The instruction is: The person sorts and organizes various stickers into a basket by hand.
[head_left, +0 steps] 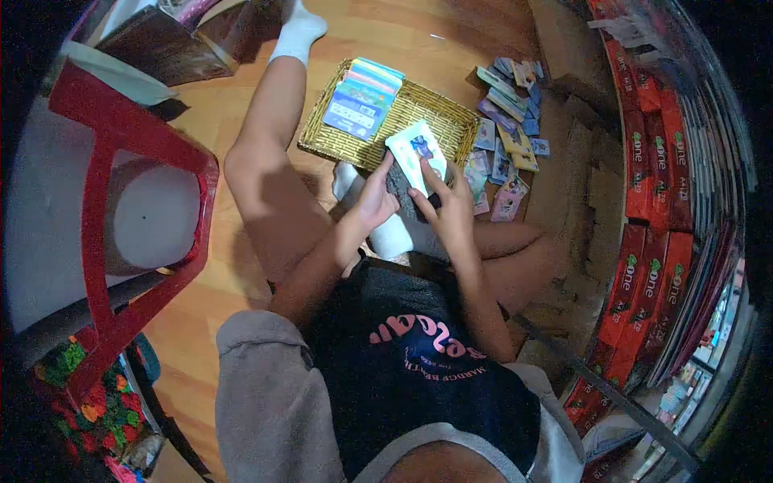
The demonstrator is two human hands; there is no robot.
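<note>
I count two hands [378, 201], one white packet [415, 153], one shiny basket [439, 105], one red chair [98, 201] and one neat stack [354, 113]. The little cards [509, 137] are too jumbled for me to count.

The only view looks from the wearer's head, steeply down over the shirt [435, 354] at the bottom centre, close above the lap, facing past the hands to the basket [431, 105] and floor [386, 32] at the top.
</note>
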